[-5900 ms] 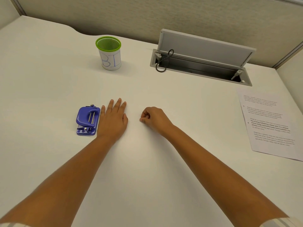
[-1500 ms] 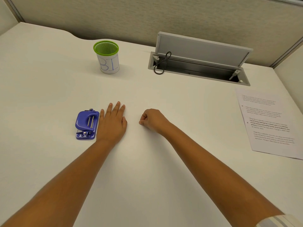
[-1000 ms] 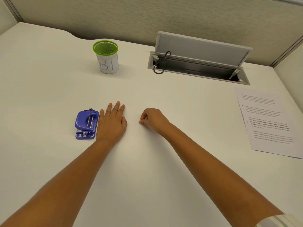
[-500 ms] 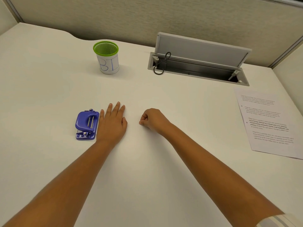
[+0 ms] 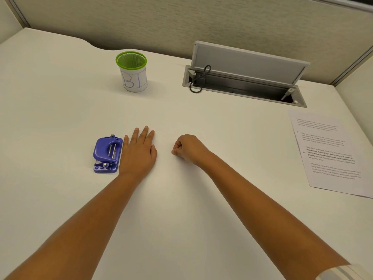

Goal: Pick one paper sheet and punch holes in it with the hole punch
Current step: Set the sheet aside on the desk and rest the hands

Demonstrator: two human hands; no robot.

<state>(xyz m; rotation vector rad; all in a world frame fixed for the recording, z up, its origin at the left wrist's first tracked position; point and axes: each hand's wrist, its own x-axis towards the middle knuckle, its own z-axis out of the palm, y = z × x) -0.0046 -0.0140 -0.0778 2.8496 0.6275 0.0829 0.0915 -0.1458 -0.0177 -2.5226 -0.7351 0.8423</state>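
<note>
A small purple hole punch [image 5: 107, 154] sits on the white desk, left of centre. My left hand [image 5: 139, 152] lies flat on the desk right beside the punch, fingers straight, its edge close to the punch's right side. My right hand [image 5: 186, 148] rests on the desk a little to the right, curled into a loose fist with nothing in it. A printed paper sheet [image 5: 329, 152] lies flat at the desk's right edge, far from both hands.
A green-rimmed mesh pen cup [image 5: 132, 74] stands at the back left of centre. An open grey cable hatch [image 5: 244, 77] with a black cable loop is set into the desk at the back right. Fabric partition walls [image 5: 181, 23] close the back.
Nothing has visibly moved; both hands, the punch and the paper keep their places, with only a slight shift of the camera.
</note>
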